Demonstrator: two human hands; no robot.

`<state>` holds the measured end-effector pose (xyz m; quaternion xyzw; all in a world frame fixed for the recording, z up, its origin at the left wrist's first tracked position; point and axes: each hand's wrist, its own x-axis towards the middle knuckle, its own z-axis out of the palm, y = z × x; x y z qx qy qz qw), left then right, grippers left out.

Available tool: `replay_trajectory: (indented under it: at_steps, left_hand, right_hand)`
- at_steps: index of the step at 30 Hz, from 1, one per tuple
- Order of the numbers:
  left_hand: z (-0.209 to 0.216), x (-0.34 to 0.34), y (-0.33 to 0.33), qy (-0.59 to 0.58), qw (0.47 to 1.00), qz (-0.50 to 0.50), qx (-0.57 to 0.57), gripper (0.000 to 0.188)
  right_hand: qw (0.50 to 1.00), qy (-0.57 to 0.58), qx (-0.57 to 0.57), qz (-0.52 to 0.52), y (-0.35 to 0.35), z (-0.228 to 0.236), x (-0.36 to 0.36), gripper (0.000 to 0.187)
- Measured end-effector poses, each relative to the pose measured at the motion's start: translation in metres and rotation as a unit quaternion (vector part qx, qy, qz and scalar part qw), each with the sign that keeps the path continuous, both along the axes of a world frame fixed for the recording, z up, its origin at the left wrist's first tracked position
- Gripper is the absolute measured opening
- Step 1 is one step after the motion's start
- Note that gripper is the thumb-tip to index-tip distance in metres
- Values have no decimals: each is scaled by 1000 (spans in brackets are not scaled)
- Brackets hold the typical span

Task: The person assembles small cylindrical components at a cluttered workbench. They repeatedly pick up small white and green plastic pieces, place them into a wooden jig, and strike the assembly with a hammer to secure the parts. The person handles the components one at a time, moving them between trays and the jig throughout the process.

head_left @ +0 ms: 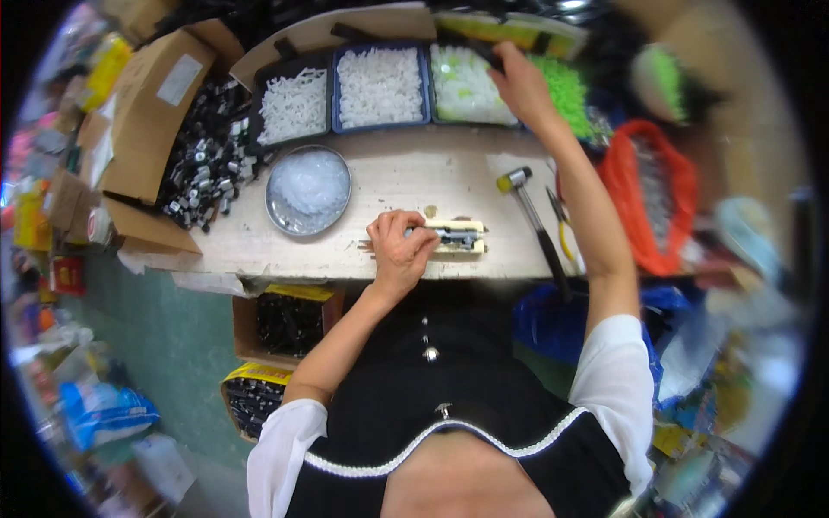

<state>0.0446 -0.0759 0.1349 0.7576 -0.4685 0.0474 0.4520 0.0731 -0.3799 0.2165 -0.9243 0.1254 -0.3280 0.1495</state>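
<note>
Near the front edge of the pale tabletop (423,164), the left hand (399,255) has its fingers closed on a grey metal piece (458,235) extending rightward from them in a cream fixture (473,248). Whether the right hand (523,85), above white-and-green pieces (466,86), grips anything, I cannot tell; a carton's (141,142) label (180,79) is illegible.

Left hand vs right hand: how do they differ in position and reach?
Position: the left hand is near the front edge of the workbench, while the right hand is at the back.
Nearby things: the left hand is at the left end of the cream fixture; the right hand is over the tray of white and green pieces.
Reach: the right hand is stretched farther forward than the left hand.
Shared: both are bare.
</note>
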Motion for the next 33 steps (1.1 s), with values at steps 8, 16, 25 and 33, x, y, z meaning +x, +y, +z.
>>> replay_trajectory:
  at_steps: [8, 16, 25, 33]
  left_hand:
    - [-1, 1, 0, -26, 1000, -5, 16, 22]
    - [8, 4, 16, 57, 998, 17, -27, 33]
    - [5, 13, 39, 81, 995, 37, -41, 39]
    - [7, 16, 35, 91, 995, 22, -35, 45]
  right_hand:
    - [975, 58, 203, 71, 80, -21, -88, 30]
    - [983, 141, 32, 113, 147, -29, -129, 30]
    - [976, 167, 0, 141, 178, -37, -114, 33]
    - [972, 181, 3, 148, 189, -41, -102, 31]
